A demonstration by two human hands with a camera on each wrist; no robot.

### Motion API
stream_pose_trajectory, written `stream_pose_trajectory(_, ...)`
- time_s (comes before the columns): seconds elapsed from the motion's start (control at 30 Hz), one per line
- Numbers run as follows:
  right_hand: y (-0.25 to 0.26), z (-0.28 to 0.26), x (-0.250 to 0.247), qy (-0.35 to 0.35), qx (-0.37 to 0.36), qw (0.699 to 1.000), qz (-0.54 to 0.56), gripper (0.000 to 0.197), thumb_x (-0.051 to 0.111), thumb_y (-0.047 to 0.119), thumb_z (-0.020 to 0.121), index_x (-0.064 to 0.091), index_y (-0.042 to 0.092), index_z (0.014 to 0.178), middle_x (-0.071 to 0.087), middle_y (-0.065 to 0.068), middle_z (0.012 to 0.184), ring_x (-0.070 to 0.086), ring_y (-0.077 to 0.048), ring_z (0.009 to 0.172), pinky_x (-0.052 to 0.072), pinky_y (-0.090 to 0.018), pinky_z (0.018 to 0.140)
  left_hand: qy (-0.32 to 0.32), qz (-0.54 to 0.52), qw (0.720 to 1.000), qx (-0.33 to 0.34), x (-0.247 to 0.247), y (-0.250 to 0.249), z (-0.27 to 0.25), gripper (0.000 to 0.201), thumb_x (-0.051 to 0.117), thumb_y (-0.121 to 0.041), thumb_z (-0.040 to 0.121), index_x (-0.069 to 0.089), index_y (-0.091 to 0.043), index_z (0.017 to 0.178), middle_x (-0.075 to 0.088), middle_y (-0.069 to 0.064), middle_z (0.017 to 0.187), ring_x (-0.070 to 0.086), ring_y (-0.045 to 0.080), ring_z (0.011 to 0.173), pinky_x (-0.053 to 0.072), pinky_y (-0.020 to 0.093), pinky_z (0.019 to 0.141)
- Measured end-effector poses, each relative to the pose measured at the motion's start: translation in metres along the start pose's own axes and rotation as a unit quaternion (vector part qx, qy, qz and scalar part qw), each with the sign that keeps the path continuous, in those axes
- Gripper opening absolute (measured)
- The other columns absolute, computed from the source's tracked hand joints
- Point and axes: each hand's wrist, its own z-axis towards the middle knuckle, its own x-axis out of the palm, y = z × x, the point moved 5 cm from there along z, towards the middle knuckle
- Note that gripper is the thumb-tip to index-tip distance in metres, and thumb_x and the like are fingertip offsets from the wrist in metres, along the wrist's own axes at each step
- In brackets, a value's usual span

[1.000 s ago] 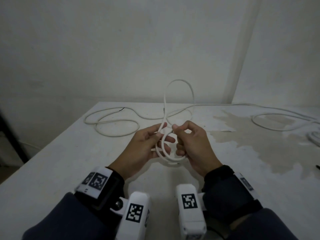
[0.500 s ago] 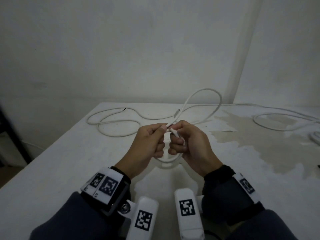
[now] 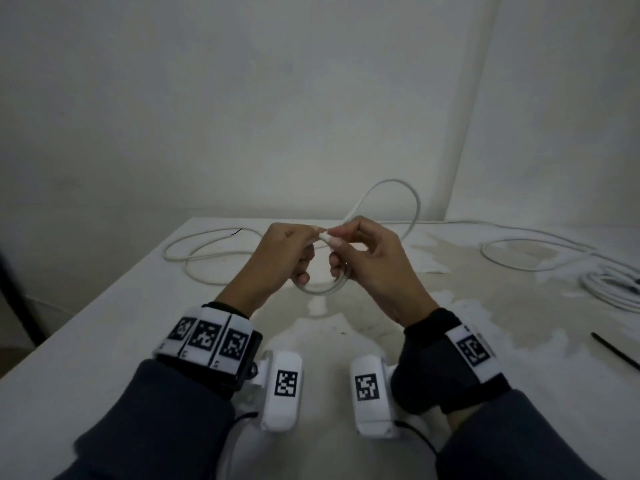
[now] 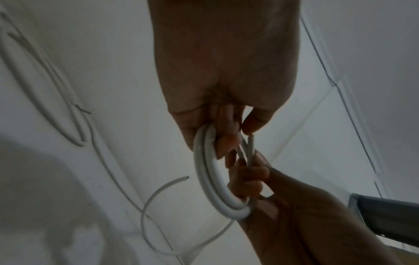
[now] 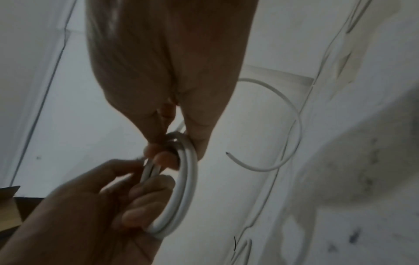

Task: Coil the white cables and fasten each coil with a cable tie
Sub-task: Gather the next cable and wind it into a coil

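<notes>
A small coil of white cable (image 3: 323, 289) hangs between my two hands above the white table (image 3: 104, 341). My left hand (image 3: 304, 252) curls its fingers through the coil (image 4: 212, 172) and pinches its top. My right hand (image 3: 336, 252) pinches the same strand from the other side, lower fingers hooked in the coil (image 5: 186, 188). The rest of this cable rises in a free loop (image 3: 398, 195) behind my right hand; its cut end (image 5: 228, 153) hangs loose.
A second white cable (image 3: 207, 252) lies in loose loops at the table's back left. More white cable (image 3: 519, 252) runs along the back right to a bundle (image 3: 616, 289). A black cable tie (image 3: 613, 351) lies near the right edge. Walls close the corner behind.
Both hands have risen and drawn together at the coil's top. The free loop, upright above the hands a second ago, has swung right and back.
</notes>
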Motion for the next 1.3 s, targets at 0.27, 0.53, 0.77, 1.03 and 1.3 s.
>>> stream_pose_trajectory(0.27,0.015,0.003,-0.022,-0.051,-0.088,0.99,-0.094,0.043,0.065,0.015,0.09,0.052,0.027,0.129,0.056,-0.014,0.081,0.069,-0.025,0.069,0.058,-0.037,0.072,0.004,0.173,0.974,0.147,0.017,-0.02,0.016,0.025,0.051,-0.018,0.097,0.071,-0.009,0.084,0.045,-0.012,0.049,0.039,0.001,0.042,0.035,0.017,0.047)
stream_pose_trajectory(0.53,0.019,-0.001,-0.048,-0.092,-0.193,0.85,-0.481,0.036,0.057,0.056,0.081,0.067,0.022,0.091,0.053,-0.002,0.111,0.044,-0.011,0.107,0.034,-0.041,0.099,0.001,0.358,0.903,0.236,0.028,-0.019,0.015,0.019,0.055,-0.029,0.095,0.071,-0.02,0.088,0.051,-0.019,0.056,0.051,-0.01,0.057,0.032,0.007,0.054)
stream_pose_trajectory(0.77,-0.002,-0.003,-0.042,0.029,0.047,0.983,-0.176,0.022,0.062,0.03,0.091,0.053,0.013,0.08,0.075,-0.01,0.084,0.072,-0.021,0.079,0.054,-0.028,0.066,-0.056,0.126,0.974,0.179,0.028,0.001,0.011,0.017,0.059,-0.029,0.086,0.062,-0.013,0.082,0.063,-0.003,0.074,0.06,0.012,0.072,0.048,0.029,0.07)
stream_pose_trajectory(1.03,-0.02,-0.013,-0.018,0.095,0.152,0.982,0.054,0.021,0.046,0.015,0.099,0.062,0.003,0.097,0.064,-0.006,0.067,0.063,-0.016,0.068,0.052,-0.029,0.077,-0.127,-0.043,0.988,0.075,0.035,0.023,0.007,0.014,0.051,-0.015,0.097,0.052,-0.006,0.087,0.05,0.004,0.068,0.047,0.001,0.047,0.039,0.015,0.042)
stream_pose_trajectory(1.3,-0.021,-0.005,-0.021,-0.01,0.119,0.98,0.162,0.025,0.043,0.011,0.1,0.062,0.005,0.085,0.04,0.005,0.048,0.043,-0.008,0.047,0.041,-0.021,0.058,-0.105,-0.072,0.991,0.028,0.042,0.03,0.013,0.021,0.045,-0.032,0.099,0.053,-0.013,0.105,0.056,-0.001,0.08,0.052,0.003,0.062,0.047,0.019,0.061)
